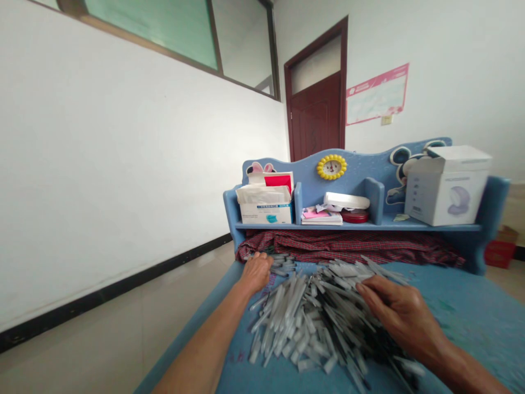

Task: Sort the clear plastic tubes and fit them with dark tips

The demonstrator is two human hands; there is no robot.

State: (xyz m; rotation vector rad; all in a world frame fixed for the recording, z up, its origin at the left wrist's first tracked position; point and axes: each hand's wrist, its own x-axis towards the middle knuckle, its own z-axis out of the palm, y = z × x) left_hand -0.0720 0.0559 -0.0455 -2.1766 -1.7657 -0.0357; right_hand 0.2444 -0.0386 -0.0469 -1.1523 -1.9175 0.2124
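Note:
A loose heap of slim, translucent grey plastic sticks (pixel 287 312), some with dark parts, spreads over the blue desktop (pixel 459 306); they look like pens or pen parts. My left hand (pixel 257 271) is at the far left, its fingers curled down beside a smaller bunch of similar sticks (pixel 283 264). What lies under those fingers is hidden. Over the right side of the heap, my right hand (pixel 396 306) has thumb and forefinger pinched together. Whether a stick is between them I cannot make out.
Along the back of the desk runs a blue shelf (pixel 270 226) holding a mask box (pixel 266 212), papers (pixel 322 219), a red round tin (pixel 355 216) and a large white box (pixel 447 189). A bunched checked cloth (pixel 348 247) lies below it. A white wall stands at left.

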